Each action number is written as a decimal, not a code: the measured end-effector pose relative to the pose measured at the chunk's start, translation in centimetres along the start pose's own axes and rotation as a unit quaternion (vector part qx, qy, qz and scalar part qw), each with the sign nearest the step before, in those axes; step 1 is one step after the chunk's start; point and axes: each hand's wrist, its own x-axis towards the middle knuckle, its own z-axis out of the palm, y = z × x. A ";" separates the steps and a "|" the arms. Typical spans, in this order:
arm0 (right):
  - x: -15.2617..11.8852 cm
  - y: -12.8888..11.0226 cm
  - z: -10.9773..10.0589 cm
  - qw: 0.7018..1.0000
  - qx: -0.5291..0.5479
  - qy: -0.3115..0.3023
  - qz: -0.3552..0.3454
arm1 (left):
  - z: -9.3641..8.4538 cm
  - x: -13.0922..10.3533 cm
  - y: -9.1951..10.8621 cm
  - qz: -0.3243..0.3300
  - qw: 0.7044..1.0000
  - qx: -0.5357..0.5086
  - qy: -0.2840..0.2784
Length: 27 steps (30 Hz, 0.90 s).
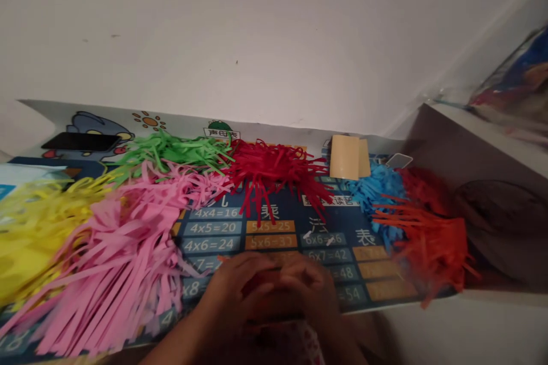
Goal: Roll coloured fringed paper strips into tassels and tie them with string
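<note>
My left hand (pixel 240 282) and my right hand (pixel 309 285) come together at the table's near edge, fingers curled and fingertips almost meeting. Between them is a dim orange-red paper (pixel 268 296), partly hidden by the fingers and blurred. A small orange tip (pixel 221 259) shows beside the left fingers. Just beyond my hands lies a bunch of red fringed paper (pixel 276 162). To the left spread pink paper fringes (pixel 124 256), the nearest bunch to my left hand. On the right lie orange fringes (pixel 434 245), partly over blue ones (pixel 379 185).
Yellow (pixel 38 239) and green fringes (pixel 175 151) lie on the left of the multiplication-chart table cover (pixel 214 228). A black phone (pixel 81 141) leans at the back left. A tan card piece (pixel 345 157) stands by the wall. A grey box-like side (pixel 492 199) bounds the right.
</note>
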 end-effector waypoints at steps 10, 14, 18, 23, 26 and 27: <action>-1.3 -0.6 -0.3 0.998 -0.055 -0.001 -0.033 | 0.8 -0.9 0.9 0.093 0.995 0.024 0.041; -1.5 -0.4 -0.5 0.997 -0.066 -0.004 -0.037 | 1.0 -1.1 0.6 0.100 0.994 0.012 0.044; -1.7 -0.5 -0.2 0.995 -0.094 -0.005 -0.039 | 1.7 -0.8 0.7 0.033 0.999 0.012 -0.019; -3.3 -0.7 -1.9 0.981 -0.179 -0.002 -0.076 | 2.1 -1.1 1.3 -0.101 0.987 0.062 -0.111; -6.4 1.0 -5.0 0.973 -0.222 -0.056 -0.013 | 1.1 -1.5 0.8 -0.129 0.986 0.003 -0.109; -7.7 2.0 -6.0 0.969 -0.225 -0.094 0.031 | 0.7 -1.6 0.5 -0.140 0.985 -0.028 -0.101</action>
